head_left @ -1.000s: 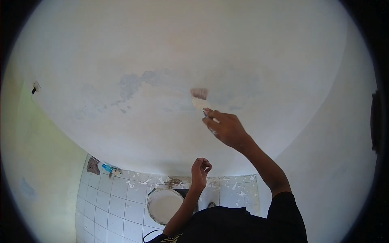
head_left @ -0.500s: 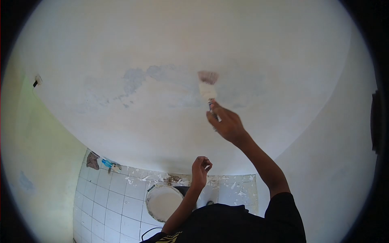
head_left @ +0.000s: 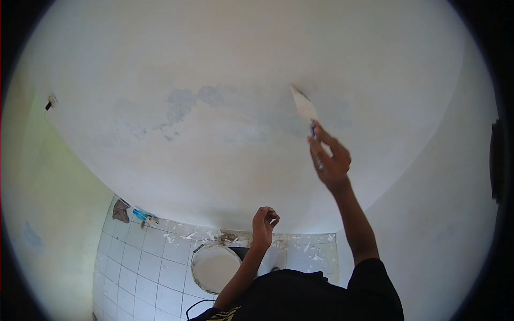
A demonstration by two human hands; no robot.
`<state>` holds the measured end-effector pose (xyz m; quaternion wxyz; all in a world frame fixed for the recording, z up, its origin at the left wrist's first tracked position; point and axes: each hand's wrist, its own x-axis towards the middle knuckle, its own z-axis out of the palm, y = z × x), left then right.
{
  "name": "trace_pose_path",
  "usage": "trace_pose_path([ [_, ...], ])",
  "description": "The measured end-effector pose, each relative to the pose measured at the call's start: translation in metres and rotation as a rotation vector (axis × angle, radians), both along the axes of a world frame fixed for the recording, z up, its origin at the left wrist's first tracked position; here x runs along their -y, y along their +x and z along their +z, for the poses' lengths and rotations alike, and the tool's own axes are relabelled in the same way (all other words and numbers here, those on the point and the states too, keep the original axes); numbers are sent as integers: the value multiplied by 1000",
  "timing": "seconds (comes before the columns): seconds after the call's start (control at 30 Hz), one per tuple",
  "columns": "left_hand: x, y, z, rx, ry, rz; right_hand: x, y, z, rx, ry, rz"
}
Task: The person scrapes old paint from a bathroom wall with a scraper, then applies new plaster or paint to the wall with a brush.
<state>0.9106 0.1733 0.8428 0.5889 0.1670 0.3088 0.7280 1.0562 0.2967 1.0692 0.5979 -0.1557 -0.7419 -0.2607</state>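
Observation:
My right hand [head_left: 332, 159] is wrapped round the handle of a wide paint brush [head_left: 304, 105], held up against the pale wall [head_left: 241, 176]. The brush is turned nearly edge-on, its bristle end pointing up and left. Bluish-grey patches [head_left: 182, 101] mark the wall left of the brush. Lower down, my left hand [head_left: 264, 222] is raised with its fingers curled together; whether anything is in them is too small to make out. Below and left of it stands a round bucket [head_left: 214, 270] of whitish paint.
White floor tiles [head_left: 144, 267] carry paint flakes along the wall's foot. A dark cloth [head_left: 121, 211] and a blue item [head_left: 140, 214] lie in the far left corner. A socket with a black plug [head_left: 50, 102] is on the left. A dark object [head_left: 496, 160] is at the right edge.
My right hand has moved right with the brush, which has turned from flat-on to nearly edge-on. My left hand has hardly moved.

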Motion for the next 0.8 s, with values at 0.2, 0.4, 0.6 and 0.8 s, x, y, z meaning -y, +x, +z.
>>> trace_pose_path([
  [0.2,0,-3,-6,26,-67,10,-1,-29,-57,181,-293,124],
  [0.4,-1,0,0,24,-17,-5,6,14,6,15,-487,204],
  [0.6,-1,-6,-3,29,-25,-26,6,8,15,24,-95,22],
  [0.8,2,-12,-10,24,-45,6,2,-34,-53,199,-286,96],
])
